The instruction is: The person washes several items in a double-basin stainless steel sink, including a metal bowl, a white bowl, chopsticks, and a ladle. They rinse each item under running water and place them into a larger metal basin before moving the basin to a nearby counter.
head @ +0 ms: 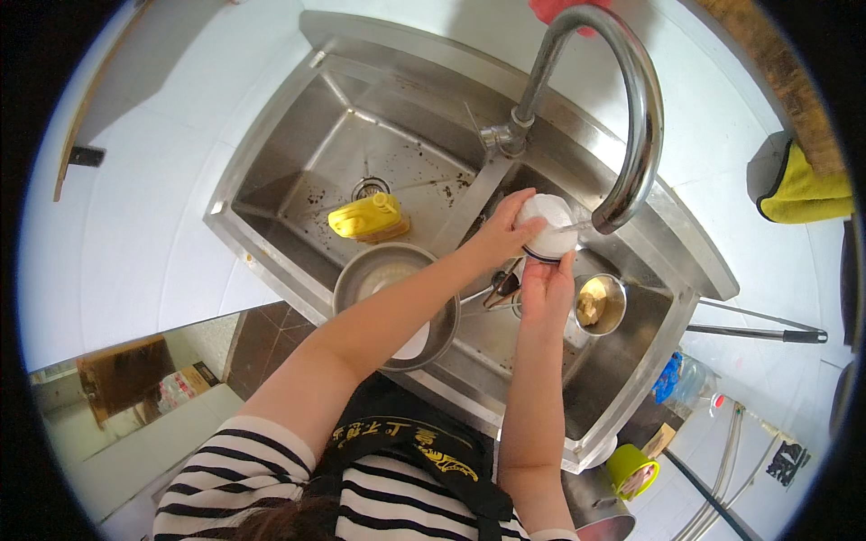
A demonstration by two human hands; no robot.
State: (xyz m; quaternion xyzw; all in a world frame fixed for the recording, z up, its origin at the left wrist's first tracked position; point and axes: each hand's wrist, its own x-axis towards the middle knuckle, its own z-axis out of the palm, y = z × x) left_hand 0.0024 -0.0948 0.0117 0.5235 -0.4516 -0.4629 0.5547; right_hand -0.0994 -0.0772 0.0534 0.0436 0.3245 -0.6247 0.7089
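Beneath the spout of the steel faucet (629, 155), both hands hold a white bowl with a dark blue rim (551, 226), tilted over the right basin. My left hand (511, 226) grips its left side, thumb across the outside. My right hand (548, 280) supports it from below near the rim. Water from the spout runs onto the bowl. A large round metal pan (348, 291) with something white inside rests at the divider and front edge, partly hidden by my left arm. In the right basin stand a steel cup (601, 304) with yellowish pieces inside and some dark-handled utensils (504, 284).
A yellow plastic bottle (365, 218) lies in the left basin (325, 162), near its drain, among scattered dark bits. At the right are a yellow-green cloth (808, 186), a metal rod (751, 333) and a lime-green container (629, 471). A faucet lever stands behind the divider.
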